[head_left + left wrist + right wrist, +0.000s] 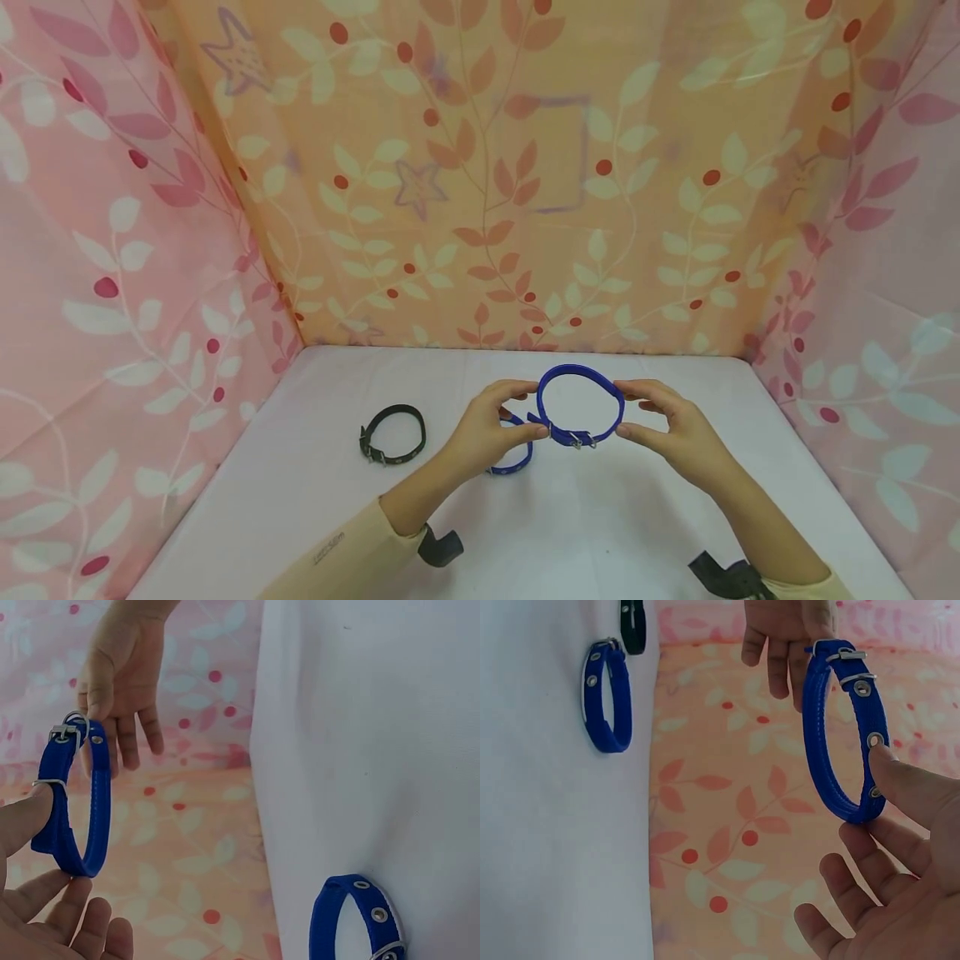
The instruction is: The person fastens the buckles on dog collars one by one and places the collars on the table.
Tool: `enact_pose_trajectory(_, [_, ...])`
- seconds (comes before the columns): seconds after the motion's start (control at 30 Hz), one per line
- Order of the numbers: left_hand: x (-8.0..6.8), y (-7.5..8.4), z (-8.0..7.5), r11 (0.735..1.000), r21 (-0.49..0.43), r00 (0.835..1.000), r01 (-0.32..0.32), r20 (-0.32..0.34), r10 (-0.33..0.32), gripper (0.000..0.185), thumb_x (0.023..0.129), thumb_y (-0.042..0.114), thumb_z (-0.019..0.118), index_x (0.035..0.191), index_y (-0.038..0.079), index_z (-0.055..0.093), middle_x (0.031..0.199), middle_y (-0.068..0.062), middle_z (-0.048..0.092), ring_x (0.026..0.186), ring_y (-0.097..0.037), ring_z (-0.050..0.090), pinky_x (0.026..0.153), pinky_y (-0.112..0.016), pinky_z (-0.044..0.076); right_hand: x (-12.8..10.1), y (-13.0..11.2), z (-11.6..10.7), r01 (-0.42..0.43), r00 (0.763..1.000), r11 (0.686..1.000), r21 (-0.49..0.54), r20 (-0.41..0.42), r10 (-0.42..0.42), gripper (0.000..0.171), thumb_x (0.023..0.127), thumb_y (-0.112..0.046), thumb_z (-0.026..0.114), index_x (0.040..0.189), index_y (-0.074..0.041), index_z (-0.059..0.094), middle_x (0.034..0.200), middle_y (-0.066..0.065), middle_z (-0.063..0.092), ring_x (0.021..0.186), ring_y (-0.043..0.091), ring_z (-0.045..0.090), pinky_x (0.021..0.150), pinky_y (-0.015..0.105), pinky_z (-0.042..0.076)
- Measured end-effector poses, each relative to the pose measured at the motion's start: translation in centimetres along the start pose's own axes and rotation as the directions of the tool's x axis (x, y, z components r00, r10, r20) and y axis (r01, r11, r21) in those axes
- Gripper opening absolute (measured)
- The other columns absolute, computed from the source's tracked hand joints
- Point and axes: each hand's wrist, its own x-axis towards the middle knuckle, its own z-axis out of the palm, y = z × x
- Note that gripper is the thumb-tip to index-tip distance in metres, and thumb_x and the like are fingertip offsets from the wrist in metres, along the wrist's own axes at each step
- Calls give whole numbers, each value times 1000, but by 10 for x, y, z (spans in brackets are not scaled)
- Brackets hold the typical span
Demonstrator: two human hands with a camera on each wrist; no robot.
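Black collar (392, 434) lies on table (600, 533), left of both hands. Left hand (491, 425) pinches blue collar (581, 408) near buckle, a second blue collar (513, 458) under it. Right hand (675, 429) pinches the opposite side; collar held above table between hands.

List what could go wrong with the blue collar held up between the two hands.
The buckled blue strap collar is only pinched at its edges by the left hand and right hand, so it may slip and drop onto the white table. Falling, it could land on the second blue collar lying just below.
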Motion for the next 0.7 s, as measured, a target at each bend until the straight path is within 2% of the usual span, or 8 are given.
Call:
enact_pose_trajectory(0.13, [8,-2,10,998,61,999,-34,9,33,59,83,36,86,137,28,64,136,8,62,122,-14,55,93,-31,53,-2,10,-4,-17,1000,1000,-13,1,17,55,90,-32,80,141,-23,60,132,-3,66,123,5,54,102,31,49])
enact_pose_trajectory(0.33, [18,-5,23,991,114,998,-65,22,63,60,84,35,86,138,23,64,137,3,63,126,-17,54,98,-38,53,-3,24,-5,-62,998,998,-11,10,62,57,91,-35,79,142,-21,60,134,1,65,125,20,56,101,27,47])
enact_pose_trajectory(0.43, [24,-8,29,990,127,997,-66,37,62,61,84,36,86,138,20,64,137,2,63,127,-18,53,100,-39,53,-3,30,-5,-98,995,995,1,19,98,58,90,-35,80,142,-18,59,134,3,65,125,24,56,102,34,47])
enact_pose_trajectory(0.57, [33,-17,39,986,160,998,-49,57,40,62,84,38,85,139,20,63,139,4,62,130,-18,51,103,-42,51,-3,44,-3,-127,992,991,33,32,126,58,90,-31,81,142,-15,60,134,7,65,126,29,55,104,54,45])
enact_pose_trajectory(0.7, [42,-28,51,981,190,997,-31,72,17,63,84,39,85,139,20,63,140,5,62,131,-17,50,107,-43,48,-3,62,-1,-152,988,987,53,42,150,59,89,-30,82,141,-13,60,135,10,64,127,32,54,105,61,44])
